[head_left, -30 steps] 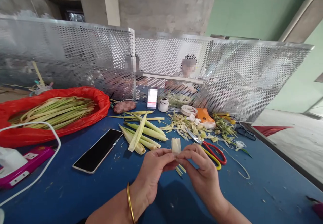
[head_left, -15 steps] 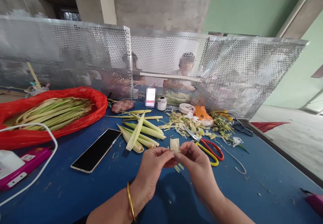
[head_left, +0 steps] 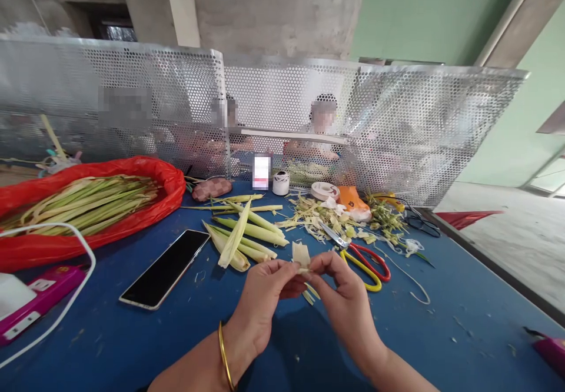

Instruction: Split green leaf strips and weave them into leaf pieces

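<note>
Fingertips of the left hand [head_left: 260, 292] and right hand [head_left: 346, 298] are pinched together on a short, pale piece of husk [head_left: 301, 253], held up above the blue table [head_left: 432, 345] near its front middle. From left to right, as seen by an observer at the bench: a magenta power strip [head_left: 44, 299], with a white cable [head_left: 91, 258] looping beside it, is cut off by the edge of the view; behind it a red plastic bag [head_left: 175, 187], also cut off, holds a bundle of long leaf strips [head_left: 95, 202], and whether these are raw stock or sorted work cannot be told. Next come a dark-screened smartphone [head_left: 166, 269] and, just beside it, a loose pile of larger husks [head_left: 237, 236], apparently untouched and so probably left to be worked. At centre, the piece in hand seems partway through shaping: its upper part stands free and flat, while its lower edge, covered by the fingers, may be folded or rolled. Narrow slivers [head_left: 310, 295] lie partly hidden beneath the hands. To the right, scissors [head_left: 345, 244] rest against a heap of trimmings [head_left: 315, 218], suggesting that some cutting is done; no finished article can be picked out. Beyond the perforated metal screen [head_left: 286, 100], co-workers [head_left: 324, 121] are too obscured for their work to be read.
</note>
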Motion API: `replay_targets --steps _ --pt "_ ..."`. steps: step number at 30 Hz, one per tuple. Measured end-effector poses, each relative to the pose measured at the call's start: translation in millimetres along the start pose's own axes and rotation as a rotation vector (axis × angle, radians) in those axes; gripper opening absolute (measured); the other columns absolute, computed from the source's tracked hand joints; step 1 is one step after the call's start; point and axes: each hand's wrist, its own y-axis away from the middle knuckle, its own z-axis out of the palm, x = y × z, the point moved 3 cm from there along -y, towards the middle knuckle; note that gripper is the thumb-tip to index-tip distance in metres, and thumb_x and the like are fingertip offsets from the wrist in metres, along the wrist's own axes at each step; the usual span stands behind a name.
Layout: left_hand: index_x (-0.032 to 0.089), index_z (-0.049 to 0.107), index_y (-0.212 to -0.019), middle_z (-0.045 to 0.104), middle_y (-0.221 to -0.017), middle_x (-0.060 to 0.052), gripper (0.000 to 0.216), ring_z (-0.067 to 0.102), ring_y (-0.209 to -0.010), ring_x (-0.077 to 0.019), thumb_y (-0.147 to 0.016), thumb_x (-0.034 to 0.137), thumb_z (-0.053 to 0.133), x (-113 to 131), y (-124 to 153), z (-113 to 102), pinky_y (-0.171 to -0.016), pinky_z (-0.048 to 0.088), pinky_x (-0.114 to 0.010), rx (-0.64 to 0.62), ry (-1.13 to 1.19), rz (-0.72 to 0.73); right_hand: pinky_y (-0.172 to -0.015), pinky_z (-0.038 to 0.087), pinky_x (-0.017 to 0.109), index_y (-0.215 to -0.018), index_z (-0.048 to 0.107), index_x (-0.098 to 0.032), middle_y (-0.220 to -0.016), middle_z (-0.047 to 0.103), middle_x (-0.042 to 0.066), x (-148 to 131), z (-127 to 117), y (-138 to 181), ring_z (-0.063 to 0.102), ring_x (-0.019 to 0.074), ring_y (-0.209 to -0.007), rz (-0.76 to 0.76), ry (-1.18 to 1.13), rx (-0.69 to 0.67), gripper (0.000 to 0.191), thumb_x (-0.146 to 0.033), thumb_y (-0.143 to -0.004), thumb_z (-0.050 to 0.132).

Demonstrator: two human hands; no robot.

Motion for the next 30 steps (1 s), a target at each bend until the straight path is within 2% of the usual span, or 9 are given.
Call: replay_targets --steps 5,12,18,25,30 --pt "0.013 0.065 -0.062 0.066 -0.063 -0.004 0.023 0.060 -0.062 -0.0137 -0.065 0.036 0.071 0.0 1.0 0.6 -0.064 0.046 -0.024 0.023 0.009 0.002 -0.067 0.047 0.026 -0.075 0.059 -0.022 -0.075 0.061 0.000 -7.2 -0.3 0.9 0.057 0.0156 -0.071 -0.195 0.111 -0.068 0.009 -0.023 -0.083 0.063" --pt "0.012 0.067 -0.070 0.067 -0.067 -0.004 0.019 0.061 -0.064 -0.0135 -0.064 0.029 0.072 -0.2 0.7 1.2 -0.065 0.048 -0.024 -0.014 0.071 -0.041 -0.065 0.047 0.026 -0.076 0.059 -0.023 -0.076 0.061 0.000 -3.8 -1.6 1.2 0.058 0.0160 -0.071 -0.260 0.210 -0.041 0.010 -0.019 -0.085 0.060" --pt "0.013 0.067 -0.067 0.066 -0.064 -0.003 0.015 0.061 -0.061 -0.0120 -0.064 0.027 0.069 -4.3 -1.4 -1.0 -0.061 0.047 -0.022 -0.023 0.116 -0.096 -0.067 0.049 0.027 -0.081 0.062 -0.024 -0.079 0.062 0.002 -9.7 -0.8 0.3 0.061 0.0164 -0.073 -0.383 0.255 -0.102 0.010 -0.017 -0.086 0.058" --pt "0.013 0.065 -0.068 0.066 -0.068 -0.003 0.019 0.060 -0.067 -0.0132 -0.063 0.030 0.073 -1.3 2.6 1.9 -0.067 0.048 -0.024 -0.035 0.104 -0.062 -0.067 0.048 0.026 -0.078 0.061 -0.023 -0.079 0.062 0.001 -7.6 -1.2 0.7 0.060 0.0158 -0.072 -0.312 0.270 -0.072 0.011 -0.019 -0.087 0.058" --pt "0.014 0.067 -0.069 0.067 -0.070 -0.002 0.016 0.060 -0.068 -0.0133 -0.061 0.027 0.075 4.3 3.3 2.4 -0.071 0.048 -0.025 -0.011 0.055 0.038 -0.072 0.048 0.027 -0.077 0.061 -0.023 -0.084 0.064 0.002 -2.1 -1.2 1.2 0.061 0.0174 -0.080 -0.209 0.191 -0.077 0.009 -0.021 -0.086 0.059"
